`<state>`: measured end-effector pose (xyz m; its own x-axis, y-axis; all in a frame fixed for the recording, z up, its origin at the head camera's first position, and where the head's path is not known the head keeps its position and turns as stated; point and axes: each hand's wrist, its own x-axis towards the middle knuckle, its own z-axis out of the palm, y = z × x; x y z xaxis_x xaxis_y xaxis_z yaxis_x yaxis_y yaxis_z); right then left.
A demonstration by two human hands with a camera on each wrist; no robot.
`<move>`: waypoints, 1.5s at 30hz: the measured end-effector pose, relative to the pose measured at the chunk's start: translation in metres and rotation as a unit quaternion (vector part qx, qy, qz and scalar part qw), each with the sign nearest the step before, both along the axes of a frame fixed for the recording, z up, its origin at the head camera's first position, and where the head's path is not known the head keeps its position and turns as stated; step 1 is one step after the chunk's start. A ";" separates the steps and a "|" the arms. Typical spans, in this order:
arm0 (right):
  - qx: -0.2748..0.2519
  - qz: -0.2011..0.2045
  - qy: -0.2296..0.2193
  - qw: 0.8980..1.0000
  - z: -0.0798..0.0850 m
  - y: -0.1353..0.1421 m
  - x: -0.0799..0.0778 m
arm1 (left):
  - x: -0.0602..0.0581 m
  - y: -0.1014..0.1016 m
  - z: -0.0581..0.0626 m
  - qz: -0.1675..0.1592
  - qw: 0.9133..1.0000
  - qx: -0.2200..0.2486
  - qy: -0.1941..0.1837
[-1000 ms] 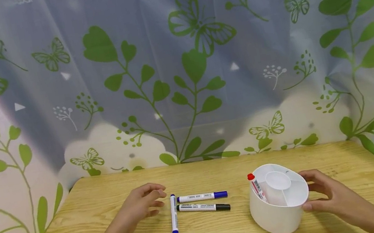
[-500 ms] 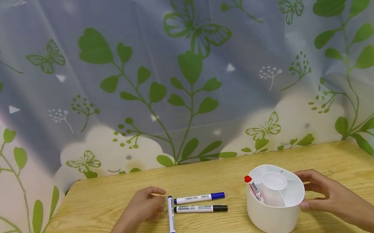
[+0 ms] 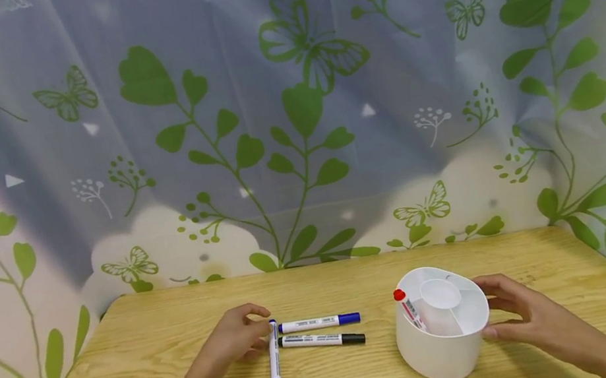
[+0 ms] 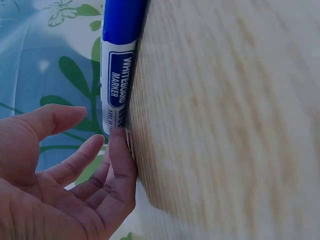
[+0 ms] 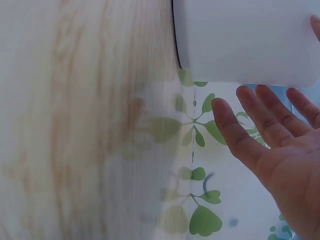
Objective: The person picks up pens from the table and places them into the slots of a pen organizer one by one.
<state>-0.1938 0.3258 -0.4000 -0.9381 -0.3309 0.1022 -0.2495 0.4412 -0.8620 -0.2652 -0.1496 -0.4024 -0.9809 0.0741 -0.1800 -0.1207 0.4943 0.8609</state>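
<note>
In the head view my left hand point(image 3: 232, 341) is beside a blue whiteboard marker point(image 3: 275, 367) lying lengthwise, its fingertips right at the marker's far end. The left wrist view shows that marker point(image 4: 119, 70) ahead of loosely bent fingers, one fingertip at its end and the thumb apart. My right hand point(image 3: 523, 316) rests at the right side of a white divided organizer point(image 3: 441, 353), thumb in front and fingers behind. Seen from the right wrist, those fingers reach out fairly straight to the organizer's wall point(image 5: 245, 40). A red-capped marker point(image 3: 410, 311) leans inside a compartment.
Just right of the upright-lying marker, another blue marker point(image 3: 319, 322) and a black marker point(image 3: 322, 339) lie crosswise on the wooden table point(image 3: 179, 310). Behind the table hangs a curtain point(image 3: 291, 117) printed with leaves and butterflies.
My left hand has moved right, closing the gap to the nearest blue marker. The right hand stays at the organizer, and the head view has shifted slightly.
</note>
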 end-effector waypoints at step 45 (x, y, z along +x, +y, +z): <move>0.009 0.005 -0.011 1.000 0.002 -0.010 0.001 | -0.002 0.005 0.001 -0.016 0.998 -0.058 0.022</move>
<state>-0.1933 0.3161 -0.3979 -0.9368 -0.3415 0.0762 -0.2353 0.4538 -0.8595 -0.2667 -0.1443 -0.4012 -0.9854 0.0863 -0.1465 -0.0672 0.5936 0.8020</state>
